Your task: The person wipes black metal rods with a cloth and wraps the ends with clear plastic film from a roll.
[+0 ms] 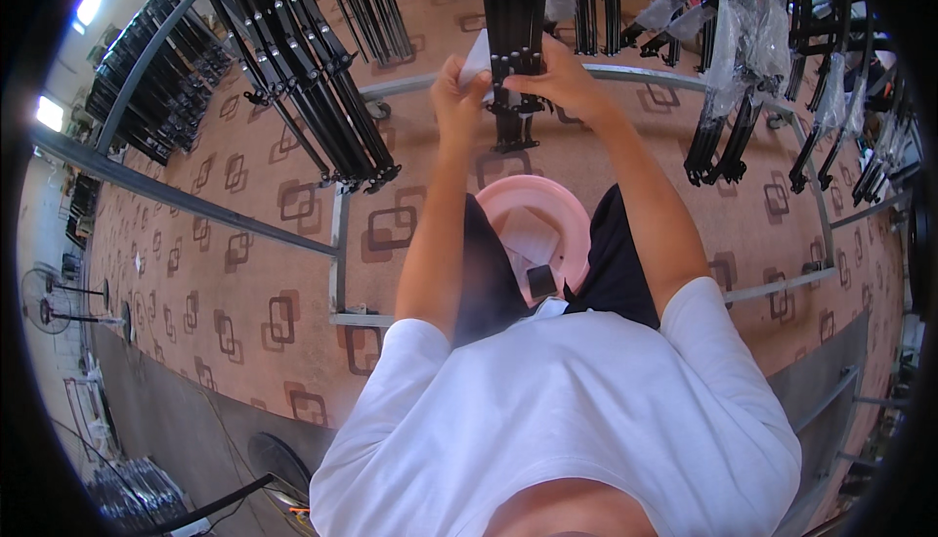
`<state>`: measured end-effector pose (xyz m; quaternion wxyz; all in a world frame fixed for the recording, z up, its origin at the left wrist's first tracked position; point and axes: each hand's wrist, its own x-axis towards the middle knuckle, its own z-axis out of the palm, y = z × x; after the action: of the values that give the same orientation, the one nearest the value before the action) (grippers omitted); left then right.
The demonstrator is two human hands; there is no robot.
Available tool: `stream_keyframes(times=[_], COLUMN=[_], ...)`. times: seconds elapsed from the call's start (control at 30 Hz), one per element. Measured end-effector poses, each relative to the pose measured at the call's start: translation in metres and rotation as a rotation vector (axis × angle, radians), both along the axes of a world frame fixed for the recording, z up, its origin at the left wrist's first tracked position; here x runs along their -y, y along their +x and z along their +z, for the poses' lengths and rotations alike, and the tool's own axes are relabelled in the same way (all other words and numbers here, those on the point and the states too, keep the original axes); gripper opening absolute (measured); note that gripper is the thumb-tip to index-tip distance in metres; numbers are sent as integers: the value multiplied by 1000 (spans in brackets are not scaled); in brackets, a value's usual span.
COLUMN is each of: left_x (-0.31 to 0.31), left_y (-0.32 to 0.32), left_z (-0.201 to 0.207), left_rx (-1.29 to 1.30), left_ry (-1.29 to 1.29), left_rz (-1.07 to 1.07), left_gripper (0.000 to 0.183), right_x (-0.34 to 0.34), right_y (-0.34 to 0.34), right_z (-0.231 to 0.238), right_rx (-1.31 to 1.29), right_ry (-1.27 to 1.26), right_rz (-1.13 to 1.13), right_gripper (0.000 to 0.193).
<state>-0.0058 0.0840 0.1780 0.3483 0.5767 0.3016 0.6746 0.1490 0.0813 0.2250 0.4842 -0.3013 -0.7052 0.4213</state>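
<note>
My left hand is closed on a small white sheet, thumb toward the tubes beside it. Straight ahead hangs a bundle of black metal tubes with small fittings near its lower end. My right hand wraps this bundle from the right, its thumb lying across the front; its other fingers are partly hidden behind. Below, between my knees, is a pink basin holding white sheets and a small dark block.
More black tube bundles hang at the left, and plastic-wrapped ones at the right. Grey metal rack rails run around me above the patterned floor. A standing fan is at far left.
</note>
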Motion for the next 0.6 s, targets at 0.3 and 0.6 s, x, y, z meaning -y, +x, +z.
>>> stream_keyframes(times=[0.3, 0.6], left_x=[1, 2], left_y=[16, 17], left_z=[-11, -10], left_rx=[-48, -102], left_ry=[33, -10], left_rz=[177, 235], left_gripper=[15, 13], right_x=[-9, -7], right_y=[10, 13], right_z=[-24, -41], right_rx=[213, -41], right_ry=[7, -101], right_rz=[-38, 106], right_gripper=[41, 33])
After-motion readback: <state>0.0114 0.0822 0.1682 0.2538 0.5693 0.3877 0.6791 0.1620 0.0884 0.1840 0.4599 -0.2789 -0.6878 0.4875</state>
